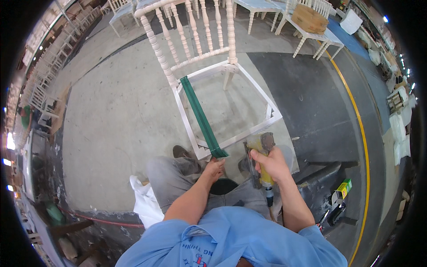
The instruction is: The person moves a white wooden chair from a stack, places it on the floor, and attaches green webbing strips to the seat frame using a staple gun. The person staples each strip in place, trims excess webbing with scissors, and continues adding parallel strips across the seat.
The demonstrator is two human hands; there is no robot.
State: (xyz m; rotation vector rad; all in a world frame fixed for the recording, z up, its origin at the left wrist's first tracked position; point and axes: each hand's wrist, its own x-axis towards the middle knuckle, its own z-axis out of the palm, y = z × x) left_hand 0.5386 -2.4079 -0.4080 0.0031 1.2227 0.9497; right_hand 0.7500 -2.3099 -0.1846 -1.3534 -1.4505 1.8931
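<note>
In front of me stands a white chair frame (262, 86) with turned back spindles and an open seat. A green webbing strap (199, 115) runs along the left part of the seat opening, from the back rail to the front rail. Its near end is pinched in my left hand (215, 169), just below the front rail. My right hand (275, 163) grips a yellow pneumatic staple gun (261, 155), held upright near the front right of the seat, apart from the strap. An air hose joins the bottom of its handle.
Several white chairs (260, 6) stand at the back, one bearing a cardboard box (310, 19). More chairs (44, 100) line the far left. At my lower right, a green and yellow small box (343, 188) lies by dark tools. White cloth (146, 202) hangs beside my left leg.
</note>
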